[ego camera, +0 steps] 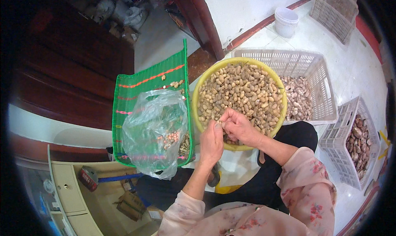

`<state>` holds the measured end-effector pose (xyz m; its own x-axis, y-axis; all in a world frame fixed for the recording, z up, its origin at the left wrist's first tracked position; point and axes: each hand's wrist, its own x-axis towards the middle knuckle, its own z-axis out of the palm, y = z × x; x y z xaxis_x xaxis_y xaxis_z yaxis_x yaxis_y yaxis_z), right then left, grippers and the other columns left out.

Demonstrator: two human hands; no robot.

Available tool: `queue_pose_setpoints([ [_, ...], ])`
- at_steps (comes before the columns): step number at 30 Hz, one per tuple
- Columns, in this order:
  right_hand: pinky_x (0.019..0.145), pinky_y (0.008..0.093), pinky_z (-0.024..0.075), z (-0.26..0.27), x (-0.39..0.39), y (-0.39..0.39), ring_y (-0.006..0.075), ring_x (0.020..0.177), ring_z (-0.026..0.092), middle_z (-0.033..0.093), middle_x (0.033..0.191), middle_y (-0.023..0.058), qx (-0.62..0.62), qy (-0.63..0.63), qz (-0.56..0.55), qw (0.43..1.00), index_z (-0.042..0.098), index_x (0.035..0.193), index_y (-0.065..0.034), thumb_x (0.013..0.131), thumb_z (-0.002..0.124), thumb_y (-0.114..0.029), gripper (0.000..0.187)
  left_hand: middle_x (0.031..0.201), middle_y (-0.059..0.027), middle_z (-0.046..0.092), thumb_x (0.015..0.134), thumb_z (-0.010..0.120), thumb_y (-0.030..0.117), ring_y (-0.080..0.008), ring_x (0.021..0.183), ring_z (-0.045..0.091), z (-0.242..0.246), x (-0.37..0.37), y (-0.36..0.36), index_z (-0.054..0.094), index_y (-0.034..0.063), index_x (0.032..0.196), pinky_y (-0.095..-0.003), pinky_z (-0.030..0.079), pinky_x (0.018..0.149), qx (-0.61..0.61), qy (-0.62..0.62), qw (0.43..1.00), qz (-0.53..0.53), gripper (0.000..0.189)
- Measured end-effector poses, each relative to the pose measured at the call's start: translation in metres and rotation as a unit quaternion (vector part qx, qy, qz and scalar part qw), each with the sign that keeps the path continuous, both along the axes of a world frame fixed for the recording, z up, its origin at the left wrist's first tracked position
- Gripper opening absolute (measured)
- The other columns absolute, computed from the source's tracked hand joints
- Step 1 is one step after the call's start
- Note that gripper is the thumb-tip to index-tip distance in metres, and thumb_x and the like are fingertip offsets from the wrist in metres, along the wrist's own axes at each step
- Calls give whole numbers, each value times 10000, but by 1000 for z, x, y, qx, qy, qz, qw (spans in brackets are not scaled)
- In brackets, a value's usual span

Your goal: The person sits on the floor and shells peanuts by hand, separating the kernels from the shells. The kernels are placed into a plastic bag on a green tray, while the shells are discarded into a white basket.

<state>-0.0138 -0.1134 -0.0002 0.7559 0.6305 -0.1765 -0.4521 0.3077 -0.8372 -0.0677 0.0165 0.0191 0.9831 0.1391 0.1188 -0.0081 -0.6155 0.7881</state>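
Both my hands meet over the near left part of a yellow basin (pixel 285 112) heaped with unshelled peanuts (pixel 244 90). My left hand (pixel 212 140) and my right hand (pixel 236 126) pinch a small pale thing, apparently a peanut, between thumbs and fingers; the fingers hide most of it. Left of the basin stands a green woven basket (pixel 148 76) with orange and pink stripes. A clear plastic bag (pixel 145 121) lies in it and over its near edge, with shelled pink peanut kernels (pixel 171 137) showing. Peanut shells (pixel 184 144) lie beside the kernels.
A white plastic crate (pixel 328 87) with pale shell-like pieces adjoins the basin at the right. Another crate (pixel 335 149) holds brown, mushroom-like pieces. Farther off are a white bucket (pixel 286 22) and more crates (pixel 332 19). A cardboard box (pixel 131 205) lies near a cabinet (pixel 69 189) at lower left.
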Motion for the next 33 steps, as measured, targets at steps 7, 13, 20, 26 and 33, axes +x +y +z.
queue_pose_setpoints([
  [7,411,202,280,5,-2,2,48,458,351,453,615,-10,65,16,6,998,429,971,-72,911,495,-88,91,666,28,429,979,379,265,-48,573,379,-12,-2,-7,469,77,867,-227,296,479,-343,56,932,99,237],
  [13,420,194,274,5,-2,1,45,477,356,475,662,-5,58,9,-13,998,451,995,-70,923,509,-111,102,708,23,466,977,395,283,-74,616,408,-8,-1,-12,492,74,898,-232,328,523,-327,34,937,119,244],
  [20,423,177,251,-1,-1,2,29,494,342,494,719,-17,36,44,0,998,484,990,-95,922,582,-203,161,706,-98,514,999,371,271,-192,615,505,-9,0,-5,450,23,910,-365,410,555,-16,-40,998,46,275],
  [26,426,172,251,-3,1,1,31,501,339,473,743,-32,68,103,1,992,502,1001,-99,927,580,-205,151,737,-144,529,979,408,232,-294,689,562,1,4,-4,482,31,936,-406,441,603,-135,44,987,77,219],
  [33,436,180,269,-20,4,-2,41,543,369,453,741,-24,135,200,55,969,517,1071,-62,921,502,-82,152,875,-157,547,909,552,205,-378,775,583,3,-3,-2,521,58,980,-469,450,614,190,-51,980,18,166],
])
